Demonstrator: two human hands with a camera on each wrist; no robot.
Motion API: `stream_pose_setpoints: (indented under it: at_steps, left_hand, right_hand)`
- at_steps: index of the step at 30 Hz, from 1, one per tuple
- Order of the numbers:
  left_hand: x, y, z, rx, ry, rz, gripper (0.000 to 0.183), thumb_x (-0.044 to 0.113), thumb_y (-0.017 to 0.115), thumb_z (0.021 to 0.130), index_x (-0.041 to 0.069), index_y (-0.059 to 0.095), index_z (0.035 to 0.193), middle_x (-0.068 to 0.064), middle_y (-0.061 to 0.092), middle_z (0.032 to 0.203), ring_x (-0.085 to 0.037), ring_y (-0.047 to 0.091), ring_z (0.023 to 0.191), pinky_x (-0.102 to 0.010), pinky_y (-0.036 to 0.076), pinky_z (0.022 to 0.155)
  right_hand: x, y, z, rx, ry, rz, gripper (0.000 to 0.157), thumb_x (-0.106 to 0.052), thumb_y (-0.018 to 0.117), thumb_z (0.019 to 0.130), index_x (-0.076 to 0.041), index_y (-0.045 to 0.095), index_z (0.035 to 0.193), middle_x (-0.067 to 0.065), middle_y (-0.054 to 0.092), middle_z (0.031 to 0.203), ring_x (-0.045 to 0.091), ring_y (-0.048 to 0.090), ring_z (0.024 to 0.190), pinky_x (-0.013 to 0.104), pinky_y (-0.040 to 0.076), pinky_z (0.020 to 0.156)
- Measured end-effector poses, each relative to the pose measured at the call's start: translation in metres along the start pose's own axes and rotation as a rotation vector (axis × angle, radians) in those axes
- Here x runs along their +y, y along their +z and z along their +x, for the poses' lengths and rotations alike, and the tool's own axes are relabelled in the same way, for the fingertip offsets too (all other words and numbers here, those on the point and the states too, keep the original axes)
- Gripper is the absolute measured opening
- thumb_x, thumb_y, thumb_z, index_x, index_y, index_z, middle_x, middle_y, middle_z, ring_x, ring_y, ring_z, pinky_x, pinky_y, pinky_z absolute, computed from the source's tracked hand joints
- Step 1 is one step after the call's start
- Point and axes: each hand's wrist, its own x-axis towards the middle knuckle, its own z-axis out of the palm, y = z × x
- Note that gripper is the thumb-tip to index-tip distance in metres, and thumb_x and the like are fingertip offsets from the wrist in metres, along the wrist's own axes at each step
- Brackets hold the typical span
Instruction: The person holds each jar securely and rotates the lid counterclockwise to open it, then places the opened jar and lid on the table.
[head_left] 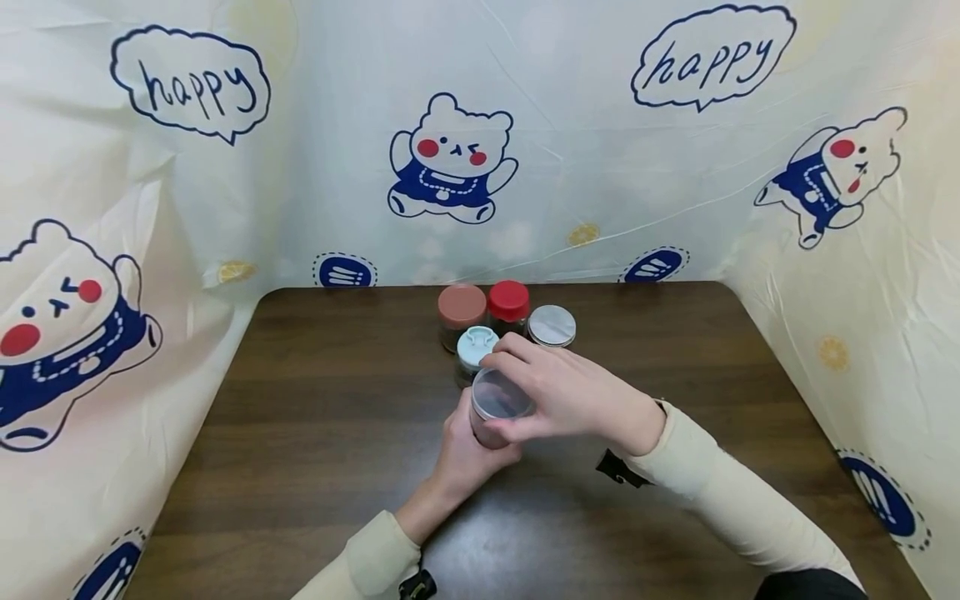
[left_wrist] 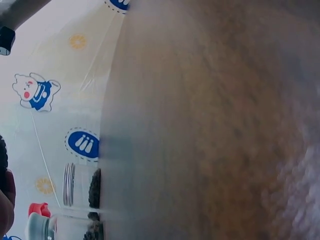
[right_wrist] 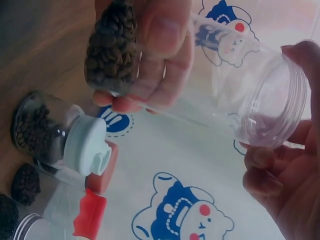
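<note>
A clear jar [right_wrist: 215,97] with dark brown beans [right_wrist: 111,47] at its bottom is held above the table, upright but slightly tilted in the head view. My left hand [head_left: 467,454] grips its lower part, fingers wrapped round the wall. Over the top, my right hand [head_left: 562,390] pinches the ridged rim between thumb and fingers. Whether a see-through lid sits on the mouth I cannot tell. Just behind stands a jar with a pale blue lid [head_left: 477,343], dark pieces [right_wrist: 37,132] inside. The left wrist view barely catches fingertips [left_wrist: 6,212] at its left edge.
Behind the hands, more jars are grouped near the table's back edge: one with a brownish-red lid [head_left: 461,305], one with a red lid [head_left: 509,299], one with a silver lid [head_left: 552,325]. The dark wooden table [head_left: 322,433] is bordered by a printed sheet [head_left: 337,125] on three sides.
</note>
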Motion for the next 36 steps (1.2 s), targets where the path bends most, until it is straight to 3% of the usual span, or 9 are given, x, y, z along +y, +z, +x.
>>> stream_pose_setpoints:
  at_steps: [6,13,17,24,30,36]
  left_hand:
    - [0.0007,0.0026,0.0021,0.019,0.008,0.001,0.068,0.013,0.086,0.069,0.002,0.055,0.128,-0.011,0.07,0.111,-0.022,0.069,0.095,-0.038,0.059,0.082]
    - [0.0008,0.0018,-0.0004,-0.007,-0.022,-0.01,0.07,0.012,0.085,0.068,0.003,0.054,0.13,-0.011,0.07,0.112,-0.021,0.069,0.096,-0.038,0.058,0.082]
    - [-0.0003,0.0019,0.0001,0.003,-0.015,0.009,0.069,0.013,0.086,0.068,0.003,0.055,0.129,-0.01,0.07,0.111,-0.021,0.069,0.095,-0.038,0.059,0.082]
    - [-0.0006,0.0024,-0.0005,0.006,-0.023,0.012,0.07,0.012,0.085,0.067,0.003,0.055,0.13,-0.012,0.07,0.111,-0.023,0.069,0.094,-0.037,0.058,0.081]
    - [-0.0006,0.0025,0.0022,0.021,-0.031,0.017,0.068,0.013,0.087,0.069,0.004,0.056,0.129,-0.011,0.071,0.112,-0.024,0.069,0.095,-0.039,0.058,0.083]
    - [0.0005,0.0008,0.0019,0.007,-0.054,0.031,0.069,0.014,0.087,0.069,0.004,0.055,0.129,-0.011,0.07,0.113,-0.024,0.069,0.096,-0.039,0.058,0.082]
  right_hand:
    - [0.0034,-0.0006,0.0004,0.005,-0.007,-0.007,0.055,-0.044,0.08,0.088,-0.008,0.063,0.126,0.003,0.058,0.114,0.01,0.058,0.084,0.024,0.052,0.072]
    - [0.0036,0.0013,-0.0017,-0.006,0.0,0.047,0.051,-0.039,0.078,0.088,-0.009,0.063,0.127,0.002,0.058,0.115,0.011,0.057,0.095,0.025,0.053,0.08]
    - [0.0044,0.0049,-0.002,0.022,0.003,0.022,0.056,-0.043,0.081,0.087,-0.008,0.063,0.126,0.003,0.06,0.115,0.012,0.058,0.094,0.026,0.053,0.078]
    - [0.0048,0.0064,-0.0014,0.029,-0.02,0.012,0.049,-0.038,0.077,0.088,-0.009,0.064,0.126,0.002,0.06,0.116,0.013,0.057,0.101,0.028,0.053,0.082]
    - [0.0049,0.0077,-0.0008,0.051,0.027,-0.004,0.056,-0.044,0.082,0.086,-0.008,0.064,0.125,0.004,0.062,0.112,0.012,0.059,0.089,0.026,0.053,0.072]
    - [0.0066,0.0088,-0.0007,0.035,0.011,0.006,0.052,-0.04,0.079,0.087,-0.009,0.065,0.127,0.004,0.062,0.116,0.014,0.058,0.099,0.028,0.054,0.079]
